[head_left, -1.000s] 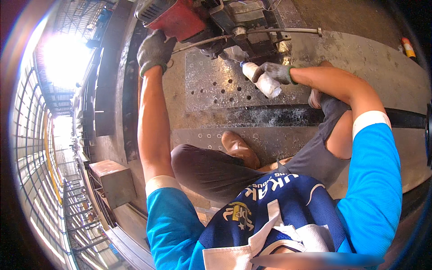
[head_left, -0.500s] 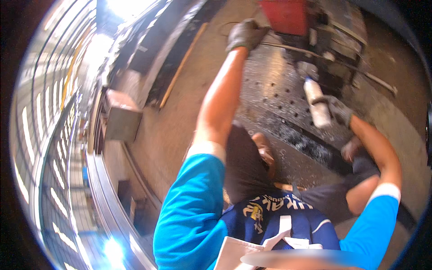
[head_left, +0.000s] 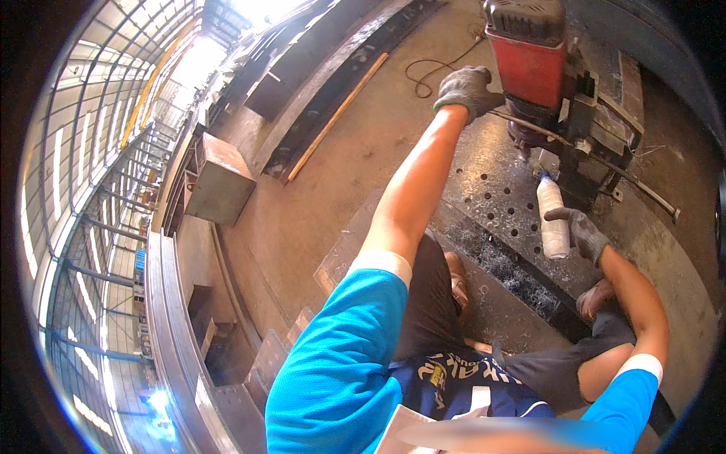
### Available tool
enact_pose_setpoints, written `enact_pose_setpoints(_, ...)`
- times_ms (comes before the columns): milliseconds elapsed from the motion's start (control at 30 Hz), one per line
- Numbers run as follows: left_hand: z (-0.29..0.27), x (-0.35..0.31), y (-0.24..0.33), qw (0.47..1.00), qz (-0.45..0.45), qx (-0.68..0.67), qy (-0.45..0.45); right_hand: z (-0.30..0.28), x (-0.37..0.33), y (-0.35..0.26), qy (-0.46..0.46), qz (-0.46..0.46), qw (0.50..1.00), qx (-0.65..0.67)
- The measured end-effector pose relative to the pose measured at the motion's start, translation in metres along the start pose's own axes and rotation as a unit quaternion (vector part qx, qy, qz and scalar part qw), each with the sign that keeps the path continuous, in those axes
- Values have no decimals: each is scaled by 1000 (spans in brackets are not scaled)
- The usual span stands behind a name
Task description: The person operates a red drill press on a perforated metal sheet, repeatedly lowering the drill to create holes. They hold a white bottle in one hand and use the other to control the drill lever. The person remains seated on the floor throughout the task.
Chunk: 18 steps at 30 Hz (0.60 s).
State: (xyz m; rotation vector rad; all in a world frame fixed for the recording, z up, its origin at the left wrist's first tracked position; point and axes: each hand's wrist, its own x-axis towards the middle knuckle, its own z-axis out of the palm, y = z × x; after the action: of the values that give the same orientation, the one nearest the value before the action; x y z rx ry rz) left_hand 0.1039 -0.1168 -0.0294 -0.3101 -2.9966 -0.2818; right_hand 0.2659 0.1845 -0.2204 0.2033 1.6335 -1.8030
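My left hand (head_left: 466, 91), in a grey glove, is closed around the near end of a long metal handle bar (head_left: 541, 132). The bar runs across the front of a red and black drilling machine (head_left: 527, 64). In my right hand (head_left: 584, 233), also gloved, is a whitish squeeze bottle (head_left: 554, 219) with a blue tip. The bottle leans with its tip up toward the machine's lower end. Below lies a metal plate (head_left: 495, 178) with rows of drilled holes; whether the tip touches anything is too small to tell.
Metal shavings (head_left: 503, 265) cover a dark strip beside my feet. A cable (head_left: 427, 72) loops on the floor beyond my left hand. To the left stand a metal box (head_left: 219, 181), a long wooden strip (head_left: 336, 117) and steel beams (head_left: 170, 325).
The view has shifted, so the machine and both hands sit further right and lower in it. Both hands keep their holds on the handle bar and the bottle.
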Motion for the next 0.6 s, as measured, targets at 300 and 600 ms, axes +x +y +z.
enact_pose_setpoints(300,2,5,1,996,-22,-84,13,-6,3,4,5,-13,999,-30)
enact_pose_setpoints(600,3,6,0,995,-32,-93,-7,-11,16,12,18,-2,1000,-23)
